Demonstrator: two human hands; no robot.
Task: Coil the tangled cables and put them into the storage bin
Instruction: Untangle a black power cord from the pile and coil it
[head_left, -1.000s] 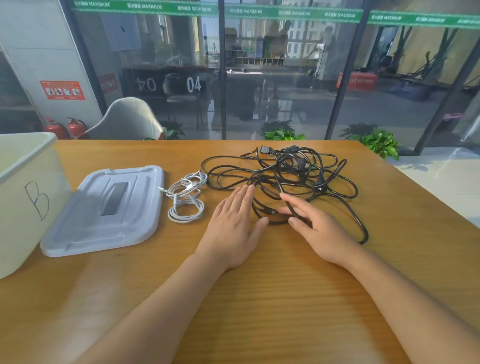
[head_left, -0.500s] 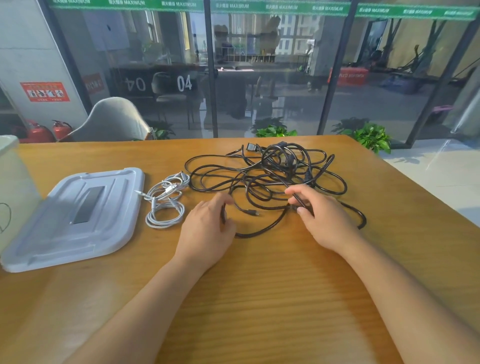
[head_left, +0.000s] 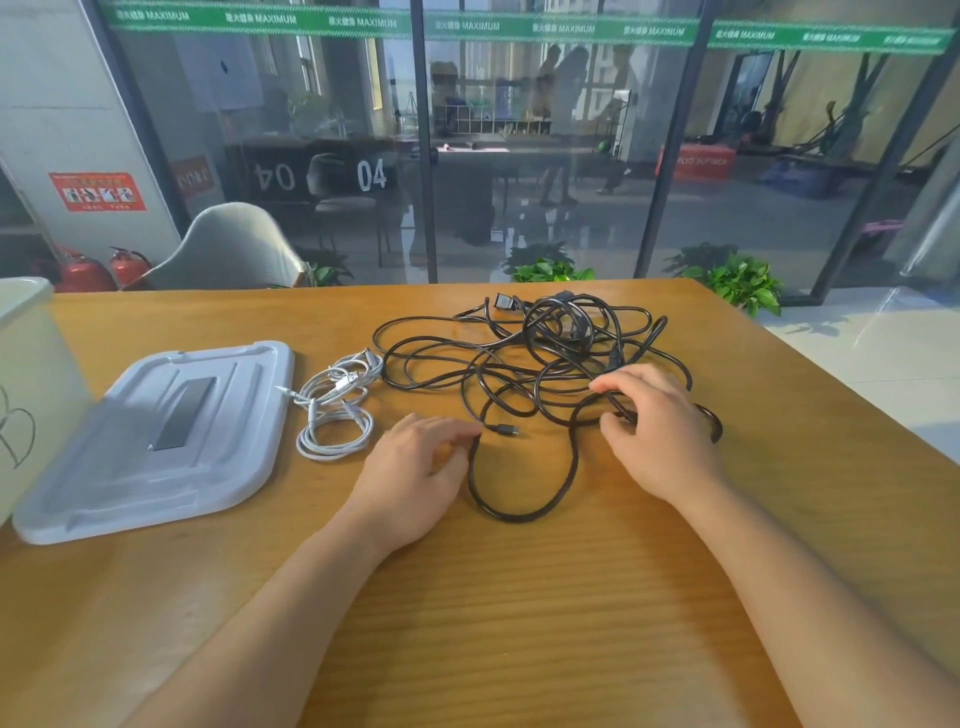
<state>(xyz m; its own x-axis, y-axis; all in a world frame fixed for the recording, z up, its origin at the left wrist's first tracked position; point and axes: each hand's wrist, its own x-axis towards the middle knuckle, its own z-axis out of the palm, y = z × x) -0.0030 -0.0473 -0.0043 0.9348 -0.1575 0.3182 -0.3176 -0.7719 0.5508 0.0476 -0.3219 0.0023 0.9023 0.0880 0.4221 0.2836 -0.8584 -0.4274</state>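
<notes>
Wooden tabletop (head_left: 519, 623) fills the lower view; behind its far edge stands a glass wall with a green banner strip, a pale chair (head_left: 228, 249) and two red fire extinguishers (head_left: 104, 267) off the far-left corner, and potted plants (head_left: 737, 280) beyond the far-right corner. Left hand (head_left: 415, 473) lies knuckles-up near the middle of the tabletop, forearm running in from the near edge; fingers curled, tips pinching a strand of the black cable just short of a small loose plug (head_left: 506, 429). Right hand (head_left: 654, 431) sits to its right, also knuckles-up, fingers bent and thumb tucked, gripping another strand at the near-right side of the tangle. Black cables (head_left: 545, 353) form one knotted heap from the middle toward the far edge, with a single loop (head_left: 519, 512) drooping toward the near edge between the two hands. White cable bundle (head_left: 335, 410), loosely looped, lies just left of the black heap and is touched by neither hand. Grey-white lid (head_left: 156, 441) lies flat, just left of the white bundle, toward the left edge. Storage bin (head_left: 26, 374), white with a handwritten mark on its side, stands at the left edge, partly cut off by the frame; its near corner appears to meet the lid. Between the hands and the bin lie the white bundle and the lid.
</notes>
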